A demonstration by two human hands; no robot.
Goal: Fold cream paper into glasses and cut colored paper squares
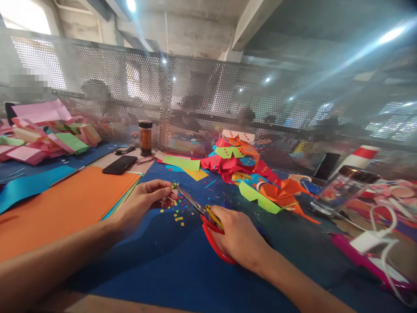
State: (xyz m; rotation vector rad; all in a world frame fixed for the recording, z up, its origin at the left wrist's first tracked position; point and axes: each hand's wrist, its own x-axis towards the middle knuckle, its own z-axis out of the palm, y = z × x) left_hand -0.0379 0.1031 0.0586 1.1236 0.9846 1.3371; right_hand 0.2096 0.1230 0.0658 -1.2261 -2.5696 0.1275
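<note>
My right hand (239, 234) grips a pair of scissors (193, 202) with red and yellow handles; the blades point up and left. At the blade tips, the fingers of my left hand (143, 198) are pinched on a small piece of green paper (173, 186), mostly hidden by the fingertips. Tiny yellow and coloured paper squares (177, 216) lie scattered on the blue tabletop (156, 256) below the blades. Just beyond my hands are strips of lime and yellow paper (185, 163).
A heap of cut, folded paper shapes (237, 158) lies ahead. Orange sheets (65, 204), a black phone (119, 165) and a dark-lidded jar (145, 139) are to the left. Rightward stand a clear jar (342, 191) and white cable (371, 237). A perforated metal screen (195, 87) runs behind.
</note>
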